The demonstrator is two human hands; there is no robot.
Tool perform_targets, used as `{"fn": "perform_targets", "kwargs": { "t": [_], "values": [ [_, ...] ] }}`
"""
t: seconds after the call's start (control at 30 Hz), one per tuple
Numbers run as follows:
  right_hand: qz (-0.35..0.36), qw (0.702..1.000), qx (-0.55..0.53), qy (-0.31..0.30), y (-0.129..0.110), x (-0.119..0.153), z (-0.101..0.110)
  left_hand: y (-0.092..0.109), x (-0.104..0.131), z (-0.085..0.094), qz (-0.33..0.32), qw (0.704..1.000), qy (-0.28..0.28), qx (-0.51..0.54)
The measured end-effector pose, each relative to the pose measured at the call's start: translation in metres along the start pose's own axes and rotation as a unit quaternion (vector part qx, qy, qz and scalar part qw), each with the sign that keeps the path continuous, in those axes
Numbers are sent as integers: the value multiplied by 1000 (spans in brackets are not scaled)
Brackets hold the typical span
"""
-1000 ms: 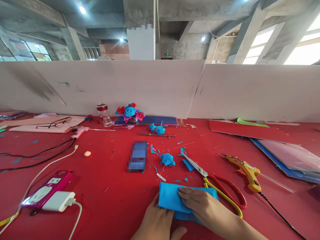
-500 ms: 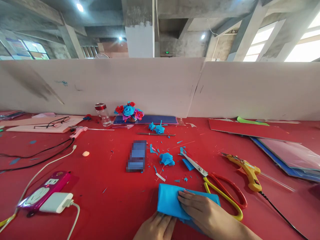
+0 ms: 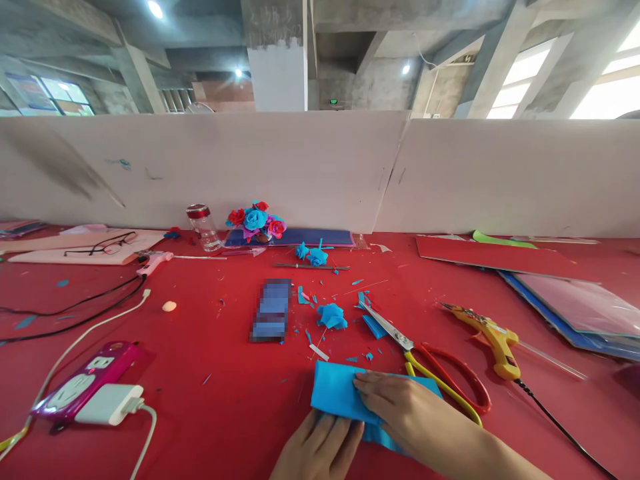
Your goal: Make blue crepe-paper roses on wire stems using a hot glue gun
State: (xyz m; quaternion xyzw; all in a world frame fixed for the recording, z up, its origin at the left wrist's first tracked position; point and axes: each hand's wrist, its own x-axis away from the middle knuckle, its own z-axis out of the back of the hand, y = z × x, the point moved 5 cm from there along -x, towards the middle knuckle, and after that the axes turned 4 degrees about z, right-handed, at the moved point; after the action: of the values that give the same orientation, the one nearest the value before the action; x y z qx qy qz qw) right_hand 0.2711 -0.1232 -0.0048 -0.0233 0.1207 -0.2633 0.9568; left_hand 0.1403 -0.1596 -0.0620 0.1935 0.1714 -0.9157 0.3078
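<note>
A folded sheet of blue paper (image 3: 335, 390) lies on the red table at the lower middle. My right hand (image 3: 400, 403) rests flat across its middle, fingers extended and pointing left. At the paper's lower left edge is my left hand (image 3: 320, 443), palm down with its fingers stretched out and the fingertips touching the edge. Part of the paper hangs out in a loose layer below my right wrist. Scissors (image 3: 410, 347) with red and yellow handles lie just beyond the paper on the right. A crumpled blue paper flower (image 3: 332, 317) sits ahead of it.
A blurred phone (image 3: 271, 310) lies left of blue scraps. To the right is a yellow glue gun (image 3: 493, 340); to the left, a pink power strip (image 3: 87, 380) with a white charger (image 3: 107, 404). A flower bouquet (image 3: 256, 221) and a glass bottle (image 3: 204, 230) stand near the partition (image 3: 250, 167).
My left hand has shifted slightly up and right, and more of its fingers show. The loose lower layer of paper is more visible. The whole view has shifted slightly.
</note>
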Motion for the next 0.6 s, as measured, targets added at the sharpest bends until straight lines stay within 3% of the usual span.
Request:
{"fn": "perform_targets", "kwargs": {
  "t": [0.13, 0.3, 0.4, 0.5, 0.6],
  "values": [
    [8, 1000, 11, 9, 0, 2, -7, 4, 6, -5, -10, 1000, 18, 10],
    [-34, 999, -11, -2, 3, -3, 4, 0, 8, -4, -10, 999, 15, 30],
    [-8, 1000, -10, 13, -1, -2, 2, 3, 11, -9, -19, 999, 24, 27],
    [33, 997, 28, 57, -7, 5, -12, 10, 18, -21, 23, 996, 91, -2],
    [31, 992, 75, 96, -9, 12, -23, 18, 27, -29, 87, 985, 146, -21]
  ]
}}
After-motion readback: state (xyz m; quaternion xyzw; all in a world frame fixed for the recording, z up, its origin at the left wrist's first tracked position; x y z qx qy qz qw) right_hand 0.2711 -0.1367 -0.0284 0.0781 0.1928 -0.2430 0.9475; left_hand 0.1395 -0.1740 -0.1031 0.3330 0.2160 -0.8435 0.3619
